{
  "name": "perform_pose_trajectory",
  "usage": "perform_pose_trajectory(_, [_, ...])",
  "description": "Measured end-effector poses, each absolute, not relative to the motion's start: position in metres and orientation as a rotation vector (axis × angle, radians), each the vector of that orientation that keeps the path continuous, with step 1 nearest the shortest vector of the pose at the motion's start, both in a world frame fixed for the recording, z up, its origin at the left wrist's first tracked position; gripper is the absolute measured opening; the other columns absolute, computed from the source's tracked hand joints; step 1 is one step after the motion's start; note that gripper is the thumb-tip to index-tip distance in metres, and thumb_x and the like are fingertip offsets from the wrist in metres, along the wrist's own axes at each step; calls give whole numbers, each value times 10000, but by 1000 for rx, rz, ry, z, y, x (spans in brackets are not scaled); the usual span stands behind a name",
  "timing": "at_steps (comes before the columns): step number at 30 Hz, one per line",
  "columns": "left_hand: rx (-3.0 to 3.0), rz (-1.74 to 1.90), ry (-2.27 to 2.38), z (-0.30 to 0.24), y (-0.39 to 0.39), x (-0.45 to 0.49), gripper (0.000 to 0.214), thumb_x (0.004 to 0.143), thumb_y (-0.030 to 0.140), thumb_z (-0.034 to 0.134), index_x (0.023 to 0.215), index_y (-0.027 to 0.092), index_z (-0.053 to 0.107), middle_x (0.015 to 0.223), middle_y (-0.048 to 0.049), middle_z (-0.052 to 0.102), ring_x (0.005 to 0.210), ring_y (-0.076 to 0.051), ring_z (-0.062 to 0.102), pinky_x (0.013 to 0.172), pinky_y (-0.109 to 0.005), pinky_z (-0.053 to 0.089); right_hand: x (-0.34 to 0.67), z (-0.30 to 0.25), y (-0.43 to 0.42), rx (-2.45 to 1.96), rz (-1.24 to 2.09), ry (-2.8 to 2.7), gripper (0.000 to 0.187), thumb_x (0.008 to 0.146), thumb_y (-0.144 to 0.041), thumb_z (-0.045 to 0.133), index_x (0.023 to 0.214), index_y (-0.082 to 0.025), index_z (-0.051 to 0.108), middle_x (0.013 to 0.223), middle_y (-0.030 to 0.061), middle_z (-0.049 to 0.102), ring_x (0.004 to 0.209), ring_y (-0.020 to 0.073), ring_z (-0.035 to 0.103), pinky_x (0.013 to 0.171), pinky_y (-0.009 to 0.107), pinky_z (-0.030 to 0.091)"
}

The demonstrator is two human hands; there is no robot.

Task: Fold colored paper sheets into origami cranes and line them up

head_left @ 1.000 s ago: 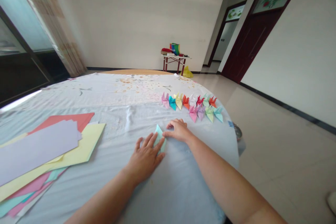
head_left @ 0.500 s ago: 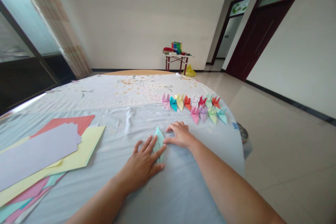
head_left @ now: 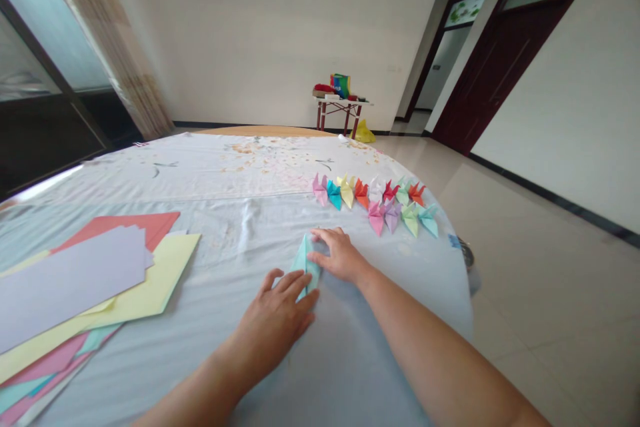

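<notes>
A small folded piece of mint-green paper [head_left: 303, 259] lies flat on the pale cloth of the round table [head_left: 240, 213]. My left hand [head_left: 277, 317] rests on its near end with fingers stretched flat over it. My right hand [head_left: 334, 255] presses on its right side, fingers bent down on the fold. Neither hand lifts the paper off the cloth.
Several finished paper cranes [head_left: 375, 203] in many colours stand in two rows at the table's right edge. A loose stack of coloured sheets [head_left: 85, 280] lies at the left. Beyond are a small red-legged table [head_left: 340, 107] with items, tiled floor and dark doors.
My right hand has slid a little left onto the folded paper. My left hand has drawn slightly toward me. The view has shifted a bit.
</notes>
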State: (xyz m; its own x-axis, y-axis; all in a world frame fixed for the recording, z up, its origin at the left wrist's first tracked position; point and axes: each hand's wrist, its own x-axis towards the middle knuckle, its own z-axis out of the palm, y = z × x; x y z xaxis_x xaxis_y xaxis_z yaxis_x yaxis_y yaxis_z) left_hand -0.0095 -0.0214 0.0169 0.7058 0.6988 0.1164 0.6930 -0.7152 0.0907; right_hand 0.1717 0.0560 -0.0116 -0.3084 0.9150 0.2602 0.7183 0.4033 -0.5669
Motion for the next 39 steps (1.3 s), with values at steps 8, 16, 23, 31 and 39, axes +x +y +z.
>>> perform_pose_trajectory(8, [2873,222,1189,23,-14,-18,346,796,91,422,1048,274,573,1197,-24,579,1136,-217,470,965,-434,267,172,-4,52,-1584,431,-2010,461,751,-211,525,1207,-204,453,804,11,628,864,185,523,818,315,336])
perform_pose_trajectory(16, [2901,351,1403,15,-19,-4,356,852,227,396,1189,236,511,1287,-64,510,1192,-224,434,1003,-428,278,187,18,42,-1689,31,-2108,366,799,-373,500,1138,-251,567,1174,86,537,1127,277,386,930,416,255])
perform_pose_trajectory(23, [2957,324,1517,-16,-23,6,706,816,594,289,1273,74,430,1348,-180,403,1269,-289,327,1036,-482,214,175,10,29,-1277,465,-2723,508,909,-429,227,1377,-231,249,1465,18,174,1352,203,37,1067,448,16])
perform_pose_trajectory(31, [2961,298,1482,-16,-25,-2,738,812,621,237,1321,102,363,1357,-160,397,1283,-268,306,1070,-482,47,184,0,31,-1423,528,-2704,598,881,-541,209,1402,-259,127,1474,-9,104,1355,209,-16,1067,465,-60])
perform_pose_trajectory(39, [2870,394,1572,-9,-23,-5,726,772,653,317,1258,135,467,1315,-132,466,1280,-291,305,1072,-504,29,193,2,32,-1519,264,-2547,584,873,-541,271,1305,-169,398,1431,104,260,1337,248,119,1057,479,23])
